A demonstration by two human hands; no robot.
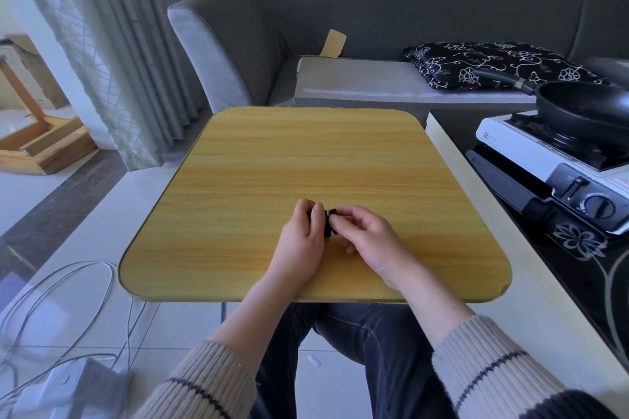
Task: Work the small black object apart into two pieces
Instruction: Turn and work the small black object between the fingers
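A small black object (329,223) is held between both hands just above the yellow wooden table (306,153), near its front middle. My left hand (303,239) wraps its left side, fingers curled over the top. My right hand (366,236) pinches its right end between thumb and fingertips. Most of the object is hidden by the fingers; only a narrow dark strip shows between the hands. I cannot tell whether it is one piece or two.
A grey sofa (374,17) with a black floral cushion (493,65) stands behind the table. To the right, a white counter carries a portable gas stove (558,167) with a black frying pan (585,105). White cables (68,299) and a power strip lie on the floor at left.
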